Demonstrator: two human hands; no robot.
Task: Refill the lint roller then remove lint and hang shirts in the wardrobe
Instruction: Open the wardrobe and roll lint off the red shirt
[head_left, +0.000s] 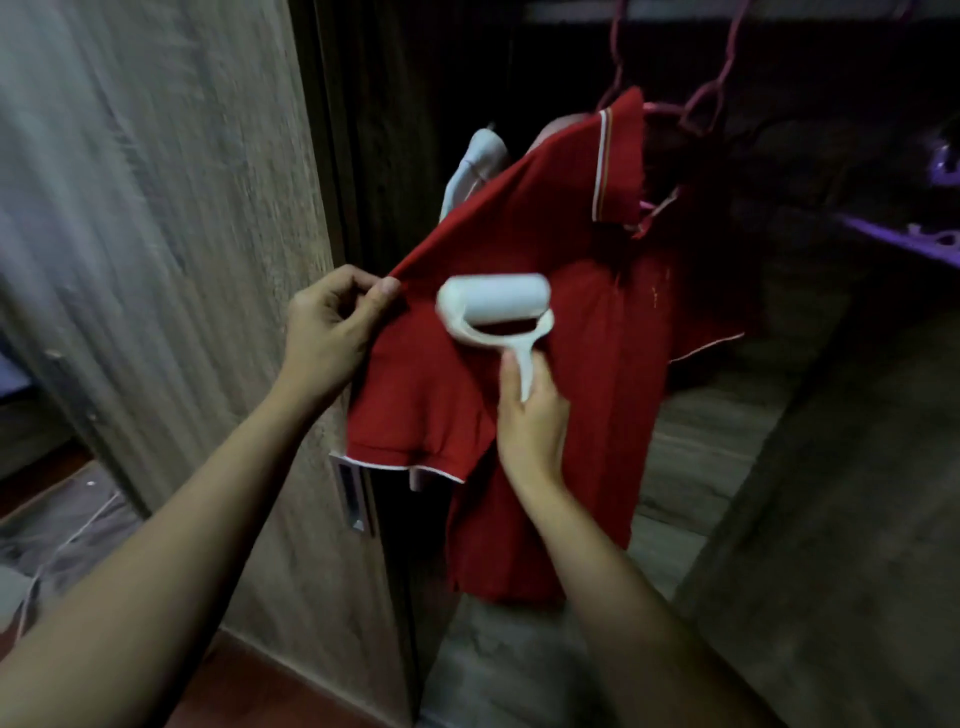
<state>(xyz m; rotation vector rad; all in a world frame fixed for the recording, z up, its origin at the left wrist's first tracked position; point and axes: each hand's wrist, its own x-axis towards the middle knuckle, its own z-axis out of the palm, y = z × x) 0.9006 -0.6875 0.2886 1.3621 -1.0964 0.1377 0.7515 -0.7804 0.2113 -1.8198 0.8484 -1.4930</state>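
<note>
Lint roller (493, 301), gripped by right hand (530, 421), on red shirt (597, 395); left hand (327, 332) pinches sleeve (415, 405) beside wardrobe door (182, 234).

The lint roller (494, 300) is blurred; the pink hanger (701, 106) is cropped above.

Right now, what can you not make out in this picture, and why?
Head view:
Pink hanger: its hook is cut off by the top edge.
Lint roller: blurred, so lint on its sheet cannot be seen.
White garment: mostly hidden behind the red shirt.
Roller handle: its lower end is hidden inside the right hand.
</note>
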